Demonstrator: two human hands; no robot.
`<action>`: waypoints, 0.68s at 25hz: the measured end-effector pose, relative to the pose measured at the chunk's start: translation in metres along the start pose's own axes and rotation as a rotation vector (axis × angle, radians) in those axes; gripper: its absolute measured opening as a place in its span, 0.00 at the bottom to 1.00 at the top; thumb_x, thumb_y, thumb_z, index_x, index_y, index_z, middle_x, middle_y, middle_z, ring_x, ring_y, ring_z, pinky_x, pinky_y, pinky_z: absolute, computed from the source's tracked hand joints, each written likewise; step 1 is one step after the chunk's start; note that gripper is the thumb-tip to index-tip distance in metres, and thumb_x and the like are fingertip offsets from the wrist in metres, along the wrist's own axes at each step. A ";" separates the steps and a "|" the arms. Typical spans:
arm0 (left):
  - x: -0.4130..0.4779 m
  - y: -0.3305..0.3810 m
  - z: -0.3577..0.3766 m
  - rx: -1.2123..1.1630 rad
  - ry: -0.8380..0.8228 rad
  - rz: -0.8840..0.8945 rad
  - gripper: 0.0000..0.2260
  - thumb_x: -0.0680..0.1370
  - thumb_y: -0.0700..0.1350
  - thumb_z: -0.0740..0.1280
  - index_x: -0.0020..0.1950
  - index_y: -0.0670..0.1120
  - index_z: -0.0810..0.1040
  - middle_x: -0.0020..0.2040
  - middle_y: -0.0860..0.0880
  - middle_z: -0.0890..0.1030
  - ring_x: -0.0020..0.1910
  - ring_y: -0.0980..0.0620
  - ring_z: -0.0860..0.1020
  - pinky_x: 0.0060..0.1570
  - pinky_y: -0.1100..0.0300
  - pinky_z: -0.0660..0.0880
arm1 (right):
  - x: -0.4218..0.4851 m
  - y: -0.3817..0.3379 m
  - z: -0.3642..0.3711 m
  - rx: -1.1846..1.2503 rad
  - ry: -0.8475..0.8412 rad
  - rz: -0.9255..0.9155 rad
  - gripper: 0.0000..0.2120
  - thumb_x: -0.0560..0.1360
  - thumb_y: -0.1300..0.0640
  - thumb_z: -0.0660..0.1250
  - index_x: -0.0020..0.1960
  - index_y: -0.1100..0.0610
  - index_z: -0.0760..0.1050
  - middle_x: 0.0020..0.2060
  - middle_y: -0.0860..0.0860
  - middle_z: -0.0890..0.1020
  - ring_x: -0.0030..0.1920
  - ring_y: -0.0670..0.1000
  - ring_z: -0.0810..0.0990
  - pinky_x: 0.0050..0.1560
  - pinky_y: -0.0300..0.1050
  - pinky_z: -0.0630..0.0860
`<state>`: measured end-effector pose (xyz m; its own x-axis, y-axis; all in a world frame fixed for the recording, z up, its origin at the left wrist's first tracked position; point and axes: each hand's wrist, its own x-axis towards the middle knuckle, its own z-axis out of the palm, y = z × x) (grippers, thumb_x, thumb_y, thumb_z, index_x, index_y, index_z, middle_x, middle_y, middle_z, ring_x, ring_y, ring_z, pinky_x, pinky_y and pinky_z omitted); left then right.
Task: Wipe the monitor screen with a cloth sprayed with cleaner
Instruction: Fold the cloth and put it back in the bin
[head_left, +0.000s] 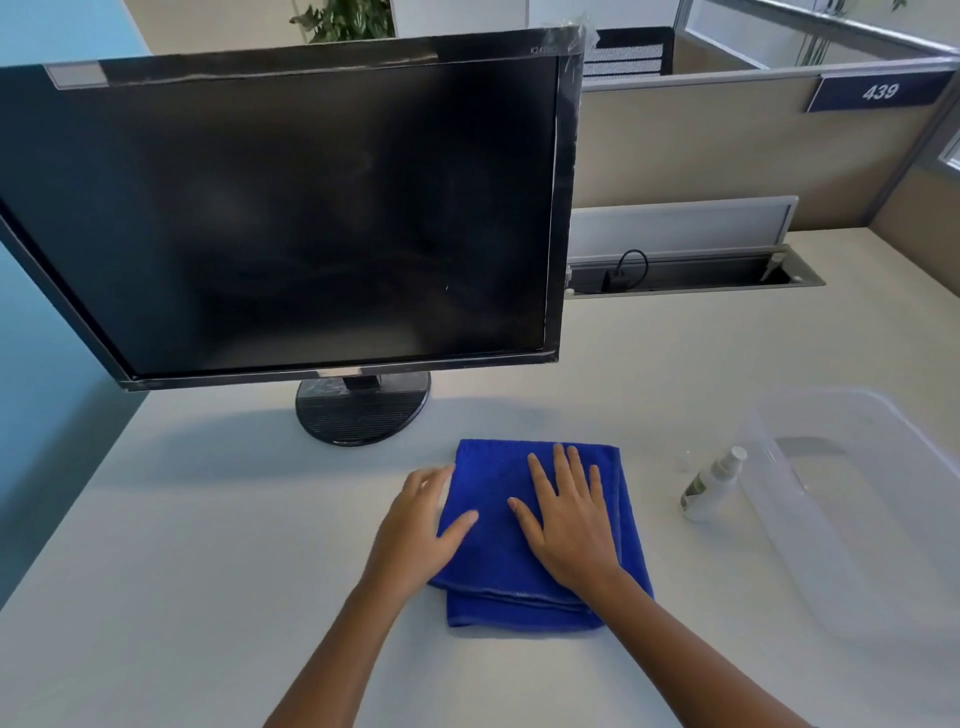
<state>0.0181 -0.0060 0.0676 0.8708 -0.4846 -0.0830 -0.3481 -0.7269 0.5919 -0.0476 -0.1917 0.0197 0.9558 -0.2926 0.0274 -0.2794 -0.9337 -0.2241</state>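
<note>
A black monitor (291, 208) with a dark screen stands on a round base at the back left of the white desk (182, 545). In front of it lies a folded blue cloth (498, 519), flat on the desk. My right hand (569, 519) rests flat on top of the cloth with the fingers spread. My left hand (421, 525) lies at the cloth's left edge, thumb on the fabric, fingers blurred. A small white spray bottle (710, 486) stands to the right of the cloth, apart from both hands.
A clear plastic tub (872, 519) sits at the right edge of the desk beside the bottle. Behind it an open cable tray (691, 275) is set into the desk. Beige partition walls bound the back and right.
</note>
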 end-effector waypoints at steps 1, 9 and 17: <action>0.008 0.008 0.007 0.015 0.060 0.101 0.24 0.78 0.53 0.64 0.72 0.49 0.64 0.71 0.50 0.67 0.67 0.53 0.69 0.60 0.64 0.67 | 0.002 -0.003 0.000 0.012 -0.013 -0.047 0.31 0.80 0.38 0.44 0.78 0.52 0.50 0.78 0.56 0.50 0.77 0.56 0.45 0.74 0.54 0.39; 0.087 0.027 0.023 0.430 -0.191 0.258 0.27 0.78 0.32 0.54 0.75 0.46 0.56 0.77 0.47 0.56 0.77 0.48 0.49 0.74 0.47 0.48 | 0.036 0.038 -0.034 -0.189 -0.164 -0.144 0.28 0.80 0.52 0.52 0.78 0.54 0.49 0.77 0.57 0.55 0.76 0.57 0.51 0.74 0.58 0.48; 0.089 0.027 0.023 0.610 -0.008 0.332 0.25 0.76 0.36 0.60 0.72 0.47 0.63 0.63 0.47 0.74 0.62 0.47 0.71 0.73 0.44 0.48 | 0.034 0.035 -0.042 -0.270 -0.088 -0.111 0.30 0.75 0.57 0.59 0.76 0.53 0.56 0.64 0.56 0.72 0.62 0.57 0.71 0.72 0.59 0.55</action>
<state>0.0780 -0.0800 0.0579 0.6824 -0.7307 0.0175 -0.7309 -0.6818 0.0304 -0.0287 -0.2430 0.0533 0.9829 -0.1773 -0.0498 -0.1753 -0.9836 0.0424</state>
